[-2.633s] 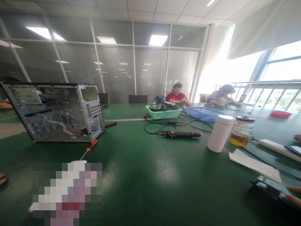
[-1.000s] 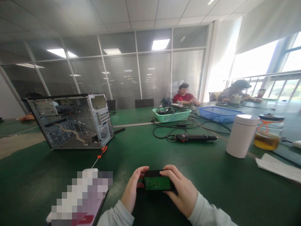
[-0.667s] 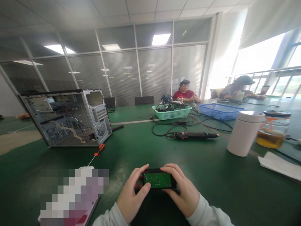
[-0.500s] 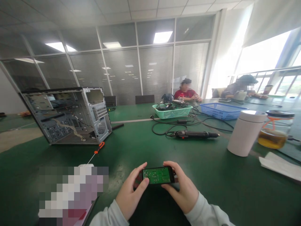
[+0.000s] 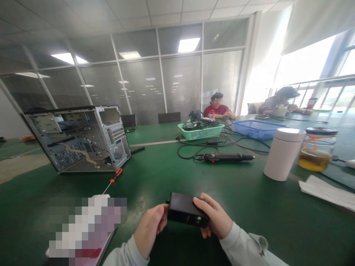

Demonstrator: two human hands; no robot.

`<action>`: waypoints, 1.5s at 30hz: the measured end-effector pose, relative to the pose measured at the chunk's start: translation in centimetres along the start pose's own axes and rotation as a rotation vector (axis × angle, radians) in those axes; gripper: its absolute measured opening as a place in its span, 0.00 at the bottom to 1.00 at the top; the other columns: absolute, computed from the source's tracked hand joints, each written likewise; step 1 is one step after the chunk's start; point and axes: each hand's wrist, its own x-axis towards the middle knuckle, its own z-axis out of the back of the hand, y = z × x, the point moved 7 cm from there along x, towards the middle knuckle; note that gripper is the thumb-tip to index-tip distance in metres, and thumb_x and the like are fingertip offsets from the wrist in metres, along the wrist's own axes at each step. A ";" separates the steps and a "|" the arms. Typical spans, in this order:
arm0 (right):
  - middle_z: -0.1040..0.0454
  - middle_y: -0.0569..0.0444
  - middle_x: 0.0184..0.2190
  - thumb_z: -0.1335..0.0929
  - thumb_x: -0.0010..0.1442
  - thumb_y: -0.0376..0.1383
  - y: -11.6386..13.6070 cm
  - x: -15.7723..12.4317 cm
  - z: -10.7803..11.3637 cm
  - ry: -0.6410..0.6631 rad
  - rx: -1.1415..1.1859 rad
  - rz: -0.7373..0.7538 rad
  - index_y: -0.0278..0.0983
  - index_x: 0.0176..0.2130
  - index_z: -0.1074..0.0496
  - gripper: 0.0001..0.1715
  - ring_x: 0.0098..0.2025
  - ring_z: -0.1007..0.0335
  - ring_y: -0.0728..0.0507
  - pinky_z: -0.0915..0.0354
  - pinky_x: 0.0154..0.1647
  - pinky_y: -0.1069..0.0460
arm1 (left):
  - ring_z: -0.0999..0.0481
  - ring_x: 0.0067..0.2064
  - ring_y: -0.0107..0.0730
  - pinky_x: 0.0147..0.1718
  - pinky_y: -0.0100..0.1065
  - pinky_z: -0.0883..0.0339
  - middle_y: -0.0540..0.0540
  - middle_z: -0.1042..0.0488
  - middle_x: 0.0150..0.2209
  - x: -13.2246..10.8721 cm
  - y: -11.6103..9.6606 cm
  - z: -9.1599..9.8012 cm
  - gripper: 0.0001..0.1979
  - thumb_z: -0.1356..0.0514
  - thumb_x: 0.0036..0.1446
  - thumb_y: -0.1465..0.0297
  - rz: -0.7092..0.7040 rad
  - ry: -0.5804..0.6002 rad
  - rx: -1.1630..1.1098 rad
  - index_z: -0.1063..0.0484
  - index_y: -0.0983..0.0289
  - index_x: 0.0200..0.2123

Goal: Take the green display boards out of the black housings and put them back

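I hold a small black box (image 5: 186, 211) in both hands, low in the middle of the view, above the green table (image 5: 172, 177). My left hand (image 5: 149, 229) grips its left end with curled fingers. My right hand (image 5: 216, 218) wraps over its right side, fingers on top. The box's plain black cover faces up; no circuit board shows.
An open computer case (image 5: 80, 138) stands at the left, an orange-handled screwdriver (image 5: 112, 181) in front of it. An electric screwdriver (image 5: 227, 157) with cables, a green basket (image 5: 200, 131), a blue basket (image 5: 257, 129), a white cylinder (image 5: 283, 153) and a jar (image 5: 316, 153) lie further off. Two people sit at the far end.
The black box has been turned over: its green circuit board faced up before, and now the black cover does. Both hands keep their hold. At first no hands showed.
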 end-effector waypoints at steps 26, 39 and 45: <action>0.39 0.49 0.44 0.37 0.56 0.32 7.0 -6.3 -2.0 -0.123 -0.994 1.047 0.37 0.42 0.39 0.12 0.42 0.38 0.44 0.39 0.41 0.52 | 0.28 0.42 0.43 0.36 0.35 0.33 0.61 0.27 0.42 0.1 -2.1 1.7 0.17 0.39 0.46 0.61 -0.102 -0.144 -0.050 0.33 0.64 0.38; 0.37 0.53 0.33 0.38 0.45 0.32 6.2 -5.4 -1.7 -0.170 -0.897 0.949 0.37 0.37 0.41 0.15 0.33 0.38 0.46 0.40 0.34 0.54 | 0.27 0.35 0.37 0.35 0.33 0.36 0.55 0.26 0.31 0.6 -0.2 0.2 0.22 0.35 0.36 0.56 0.112 0.009 -0.185 0.29 0.65 0.32; 0.33 0.54 0.35 0.34 0.46 0.34 5.6 -4.6 -1.1 -0.179 -0.909 0.763 0.37 0.46 0.39 0.25 0.36 0.35 0.45 0.39 0.37 0.53 | 0.29 0.29 0.31 0.31 0.31 0.38 0.51 0.27 0.25 0.3 0.5 -0.8 0.20 0.34 0.35 0.56 0.154 0.061 -0.214 0.30 0.66 0.27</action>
